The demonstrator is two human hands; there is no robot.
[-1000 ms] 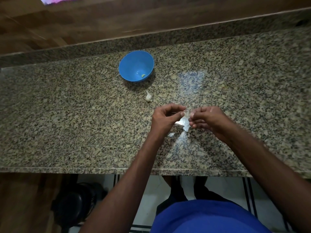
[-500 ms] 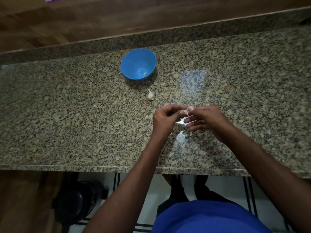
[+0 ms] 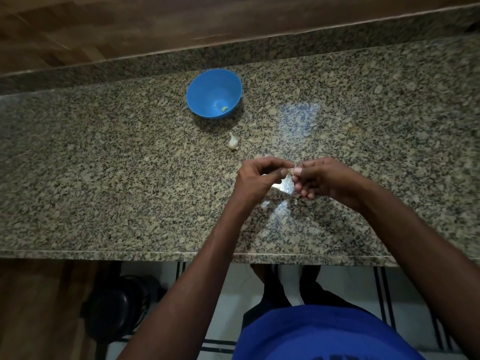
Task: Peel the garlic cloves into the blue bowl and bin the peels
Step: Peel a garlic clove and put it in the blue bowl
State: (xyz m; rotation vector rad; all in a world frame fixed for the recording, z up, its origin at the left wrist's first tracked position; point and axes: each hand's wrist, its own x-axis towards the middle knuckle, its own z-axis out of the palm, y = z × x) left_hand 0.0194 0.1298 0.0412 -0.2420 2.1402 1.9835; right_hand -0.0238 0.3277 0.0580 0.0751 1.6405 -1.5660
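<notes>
Both hands meet over the granite counter (image 3: 130, 178). Left hand (image 3: 259, 178) and right hand (image 3: 322, 179), fingers curled, pinch one small garlic clove (image 3: 291, 172) between fingertips. Unpeeled clove (image 3: 233, 143) lies near the blue bowl (image 3: 205, 87); peeled clove (image 3: 224, 109) inside.

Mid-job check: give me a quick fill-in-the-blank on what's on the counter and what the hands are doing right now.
1. The bowl on the counter is coloured ____.
2. Both the left hand and the right hand pinch one small garlic ____ between their fingertips.
3. The unpeeled garlic piece lies on the counter between the bowl and the ____.
4. Inside the bowl lies one small pale ____.

Missing words: blue; clove; hands; clove
</notes>
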